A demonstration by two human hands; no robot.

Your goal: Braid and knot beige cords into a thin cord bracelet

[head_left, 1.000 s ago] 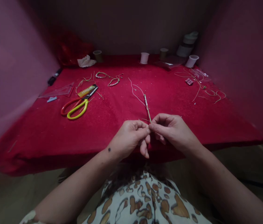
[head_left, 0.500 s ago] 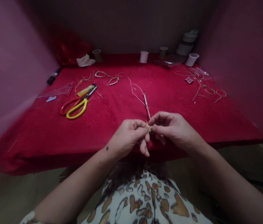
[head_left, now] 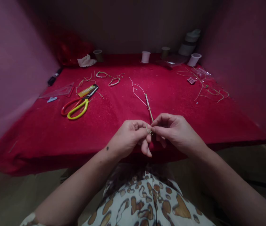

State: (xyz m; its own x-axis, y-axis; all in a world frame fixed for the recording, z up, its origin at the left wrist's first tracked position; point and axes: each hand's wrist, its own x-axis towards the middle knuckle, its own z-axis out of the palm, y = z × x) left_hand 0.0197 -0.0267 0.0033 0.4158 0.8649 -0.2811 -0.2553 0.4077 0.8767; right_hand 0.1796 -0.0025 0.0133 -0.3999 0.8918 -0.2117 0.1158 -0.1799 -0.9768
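Note:
My left hand (head_left: 129, 138) and my right hand (head_left: 175, 130) meet above the near edge of the red table (head_left: 114, 125), fingertips pinched together. Between them they hold the near end of a thin braided cord (head_left: 148, 106), pale with a knotted white stretch. The cord runs away from my fingers across the cloth, and its loose strands curl toward the middle of the table. A small loop of cord shows at my left thumb. Both hands are closed in a pinch on it.
Scissors (head_left: 77, 105) with red and yellow handles lie at the left beside a yellow strip. Finished braided pieces (head_left: 109, 78) lie behind them. Loose cords (head_left: 206, 88) sprawl at the right. Small cups (head_left: 145, 57) and spools stand along the back. Pink walls close both sides.
My fingertips have drawn closer together on the cord end, and a small loop now shows at my left thumb. The hands stay in the same place.

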